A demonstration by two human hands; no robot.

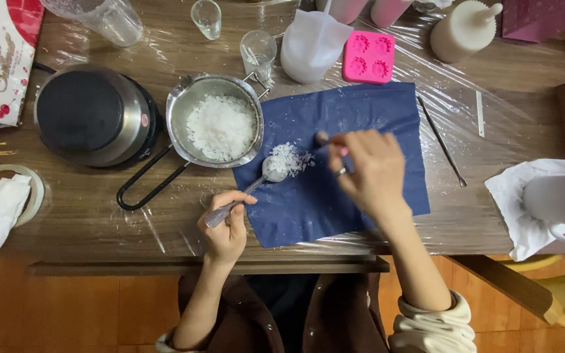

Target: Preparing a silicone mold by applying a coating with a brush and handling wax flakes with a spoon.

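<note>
**Figure: Gathering spilled white flakes onto a spoon**

Far to the left of the left hand stands a round hot plate [93, 117] on the table [505, 104]. Between it and the hand sits a steel pan [214, 121], its black loop handle pointing toward the person, filled with white flakes. The left hand [225, 225] is closed around the handle of a metal spoon [256, 183], whose bowl rests on a blue cloth [335, 189] just beside the pan's rim. A small heap of loose flakes [290, 158] lies touching the spoon's bowl. To its right, the right hand [374, 171] pinches a small, thin tool whose rounded end shows near the heap; what the tool is cannot be told. Beyond the right hand stands a pink mould [368, 57]; a long metal rod [442, 140] lies to its right. For a clean transfer, the spoon is best held flat against the cloth while the flakes are swept gently toward it, in short strokes, so none scatter.
</note>
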